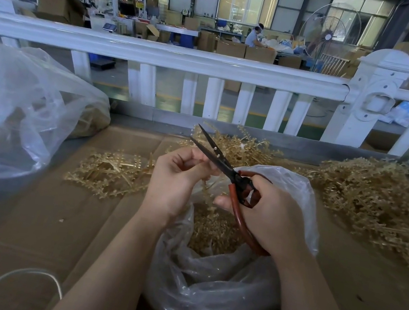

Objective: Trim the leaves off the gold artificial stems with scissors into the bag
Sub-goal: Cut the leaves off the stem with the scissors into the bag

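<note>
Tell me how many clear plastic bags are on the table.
2. One bag stands open under the hands, holding gold trimmings. A larger bag lies at the left. Others may be hidden outside the view.

Bright window daylight, soft focus, curved edges

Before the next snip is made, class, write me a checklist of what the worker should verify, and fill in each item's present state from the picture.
1. Scissors gripped by the right hand: ok.
2. Blades open, ready to cut: ok.
3. Stem piece pinched in the left hand: ok, though the piece is mostly hidden.
4. Stem lying between the blades: cannot tell.
5. Open bag directly below the hands to catch trimmings: ok.
6. Left fingertips away from the blades: not ok, they sit right beside them.
</note>
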